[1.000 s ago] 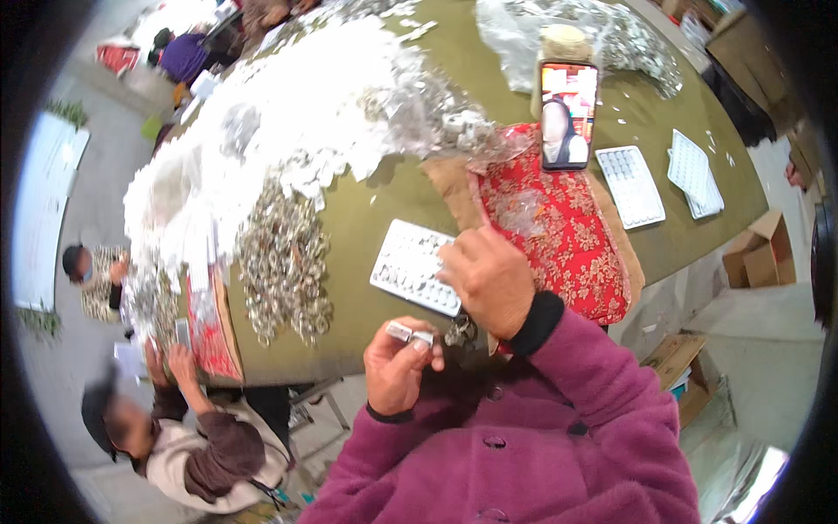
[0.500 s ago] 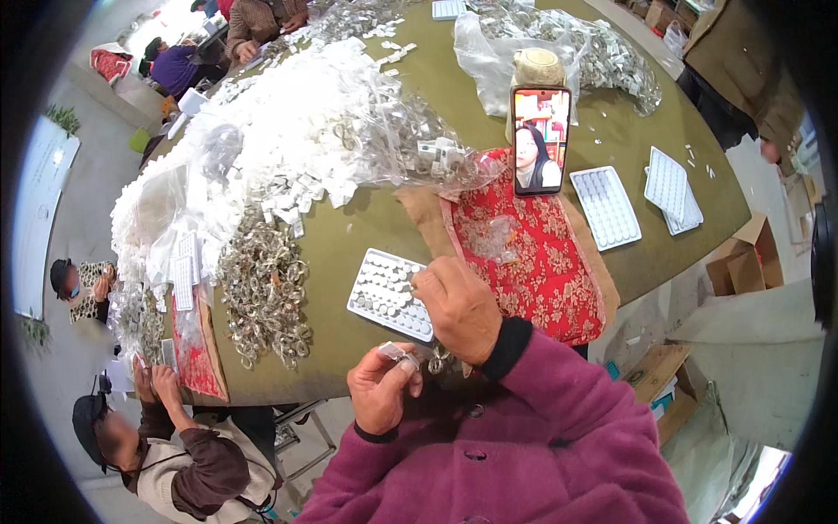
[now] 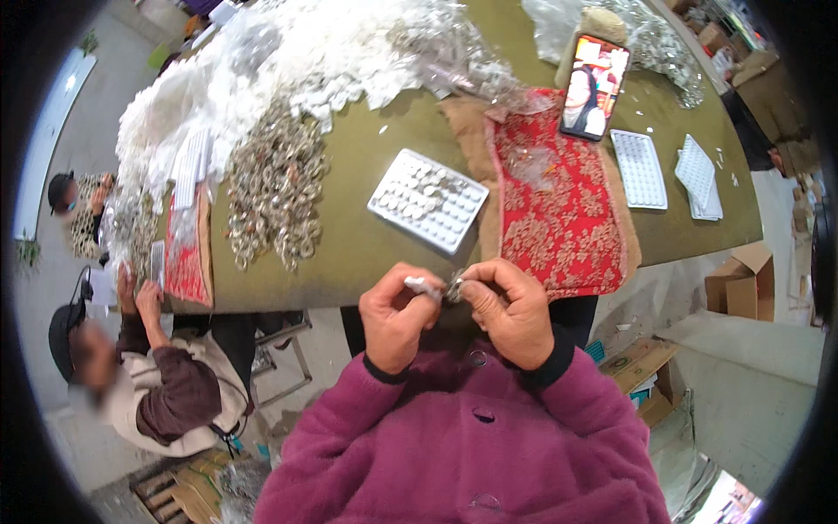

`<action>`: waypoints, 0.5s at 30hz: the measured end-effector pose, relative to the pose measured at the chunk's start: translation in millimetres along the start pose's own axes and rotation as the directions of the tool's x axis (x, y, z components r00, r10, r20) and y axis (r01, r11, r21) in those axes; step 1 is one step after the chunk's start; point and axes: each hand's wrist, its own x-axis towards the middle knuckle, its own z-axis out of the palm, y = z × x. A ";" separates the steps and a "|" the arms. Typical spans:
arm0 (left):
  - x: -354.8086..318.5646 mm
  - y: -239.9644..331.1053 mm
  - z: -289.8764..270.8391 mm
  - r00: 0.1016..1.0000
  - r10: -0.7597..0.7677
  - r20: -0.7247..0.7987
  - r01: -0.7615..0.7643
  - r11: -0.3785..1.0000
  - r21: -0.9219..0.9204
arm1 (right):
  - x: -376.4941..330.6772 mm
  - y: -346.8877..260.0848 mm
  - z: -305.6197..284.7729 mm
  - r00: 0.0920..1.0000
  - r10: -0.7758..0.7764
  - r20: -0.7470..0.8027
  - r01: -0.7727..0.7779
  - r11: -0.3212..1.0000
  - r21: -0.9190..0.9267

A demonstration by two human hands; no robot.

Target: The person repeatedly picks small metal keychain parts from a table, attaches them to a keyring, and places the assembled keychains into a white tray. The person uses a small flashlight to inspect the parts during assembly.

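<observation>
My left hand (image 3: 397, 316) and my right hand (image 3: 511, 310) meet close to my chest, just below the olive table's near edge (image 3: 367, 262). The left fingers pinch a small white piece (image 3: 422, 284). The right fingertips pinch a small silvery part (image 3: 455, 288) that touches it. A white moulded tray (image 3: 428, 200) with several small silvery parts in its pockets lies on the table just beyond my hands. A red patterned cloth (image 3: 559, 210) lies to its right.
A heap of silvery parts (image 3: 275, 183) and piles of white pieces (image 3: 288, 61) cover the table's left and far side. A phone (image 3: 594, 86) stands propped beyond the cloth, with two empty white trays (image 3: 642, 168) to its right. Another person (image 3: 148, 384) sits at my left. Cardboard boxes (image 3: 738, 279) stand on the floor.
My right hand has come back from over the tray to my chest and now meets the left hand. The view has tilted so the table sits higher.
</observation>
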 end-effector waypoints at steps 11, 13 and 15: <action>-14.7 -6.6 -3.7 0.860 0.455 0.231 -0.510 0.773 0.376 | -11.0 2.6 -2.7 0.948 0.250 0.195 -0.303 0.893 0.332; -21.1 -8.8 -3.8 0.932 0.316 0.175 -0.345 0.922 0.174 | -11.7 4.7 -2.6 0.944 0.239 0.230 -0.312 0.873 0.374; -24.0 -10.2 -4.8 0.975 0.191 0.110 -0.199 0.978 0.066 | -14.9 6.2 -1.2 0.945 0.239 0.225 -0.315 0.854 0.415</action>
